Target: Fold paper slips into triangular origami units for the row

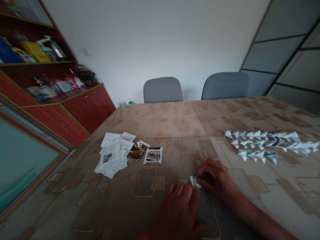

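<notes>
Across the patterned table [172, 123], folded pieces [260, 145] are set out in rows on the right, and a loose pile [113, 155] of printed paper is spread on the left, with a picture card [153, 155] laid near it. Between these groups, at the near side, the left hand [178, 208] is held with fingers curled, its tips brought to the near edge of a small slip [194, 182]; whether it is gripped there cannot be told. By the right hand [216, 176] the slip's right edge is pinched between thumb and forefinger. The slip, seemingly paper, can be judged very light, thin and easily creased or torn. It is probably best taken by an edge, with only light pressure applied, and steadied flat against the tabletop.
</notes>
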`<action>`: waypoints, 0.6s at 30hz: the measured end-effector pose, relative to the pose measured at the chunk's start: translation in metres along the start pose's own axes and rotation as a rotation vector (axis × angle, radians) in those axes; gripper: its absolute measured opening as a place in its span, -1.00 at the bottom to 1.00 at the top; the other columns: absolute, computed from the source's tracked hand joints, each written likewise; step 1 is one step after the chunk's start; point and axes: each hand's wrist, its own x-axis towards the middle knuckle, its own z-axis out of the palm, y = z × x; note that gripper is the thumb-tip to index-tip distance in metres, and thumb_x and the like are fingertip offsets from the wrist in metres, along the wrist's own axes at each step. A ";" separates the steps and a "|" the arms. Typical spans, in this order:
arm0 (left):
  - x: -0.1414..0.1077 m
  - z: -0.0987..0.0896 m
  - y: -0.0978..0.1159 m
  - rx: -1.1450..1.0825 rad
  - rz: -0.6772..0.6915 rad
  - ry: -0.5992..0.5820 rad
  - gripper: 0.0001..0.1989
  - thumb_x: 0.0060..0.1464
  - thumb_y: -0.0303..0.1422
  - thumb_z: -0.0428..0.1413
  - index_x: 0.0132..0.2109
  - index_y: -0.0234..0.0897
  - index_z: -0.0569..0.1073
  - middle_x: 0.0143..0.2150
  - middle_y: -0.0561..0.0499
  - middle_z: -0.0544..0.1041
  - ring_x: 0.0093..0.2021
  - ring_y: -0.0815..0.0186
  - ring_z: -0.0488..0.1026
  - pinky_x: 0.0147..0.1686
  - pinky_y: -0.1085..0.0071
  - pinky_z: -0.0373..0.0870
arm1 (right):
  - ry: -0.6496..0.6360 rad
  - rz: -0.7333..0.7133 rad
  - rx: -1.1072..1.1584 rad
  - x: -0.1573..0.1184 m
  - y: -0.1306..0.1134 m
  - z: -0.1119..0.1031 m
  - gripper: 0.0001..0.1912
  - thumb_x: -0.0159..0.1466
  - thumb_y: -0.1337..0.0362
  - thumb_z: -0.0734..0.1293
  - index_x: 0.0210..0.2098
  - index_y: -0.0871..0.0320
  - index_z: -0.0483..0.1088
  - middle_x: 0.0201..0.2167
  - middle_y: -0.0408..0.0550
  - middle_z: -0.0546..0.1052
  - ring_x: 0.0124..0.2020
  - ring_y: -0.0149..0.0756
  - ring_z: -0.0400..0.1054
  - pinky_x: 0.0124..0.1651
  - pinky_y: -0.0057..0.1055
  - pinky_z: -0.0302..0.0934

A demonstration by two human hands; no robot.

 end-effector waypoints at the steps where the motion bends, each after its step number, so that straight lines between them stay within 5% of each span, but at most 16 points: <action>1: 0.000 0.000 0.000 -0.007 -0.003 -0.007 -0.32 0.05 0.05 0.10 0.13 -0.40 0.32 -0.17 -0.15 0.44 -0.20 0.07 0.33 -0.22 0.14 0.25 | 0.007 0.015 -0.004 0.000 -0.001 0.000 -0.86 0.08 0.43 0.40 -0.40 0.08 0.42 -0.30 -0.07 0.46 -0.19 -0.10 0.29 -0.12 -0.20 0.14; 8: 0.000 0.001 -0.001 -0.030 0.004 -0.017 -0.31 0.05 0.02 0.12 0.16 -0.41 0.29 -0.13 -0.18 0.42 -0.17 0.06 0.32 -0.20 0.13 0.26 | -0.048 0.066 0.048 0.006 0.002 -0.005 -0.83 0.06 0.47 0.34 -0.37 0.09 0.42 -0.31 -0.07 0.49 -0.19 -0.09 0.31 -0.14 -0.20 0.15; 13: 0.000 0.005 -0.003 -0.014 0.012 0.001 -0.30 0.04 0.08 0.09 0.13 -0.40 0.31 -0.13 -0.18 0.41 -0.17 0.05 0.31 -0.22 0.14 0.26 | -0.007 -0.029 0.127 0.006 0.005 -0.005 -0.87 0.15 0.43 0.27 -0.40 0.09 0.42 -0.38 -0.09 0.50 -0.25 -0.17 0.34 -0.14 -0.23 0.18; 18: 0.002 0.009 -0.003 0.010 0.033 0.039 -0.34 0.06 0.06 0.07 0.10 -0.41 0.33 -0.19 -0.16 0.41 -0.23 0.08 0.32 -0.28 0.17 0.26 | 0.040 0.028 0.006 0.004 -0.002 0.001 -0.92 0.12 0.34 0.37 -0.37 0.04 0.46 -0.29 -0.09 0.51 -0.18 -0.10 0.33 -0.11 -0.17 0.14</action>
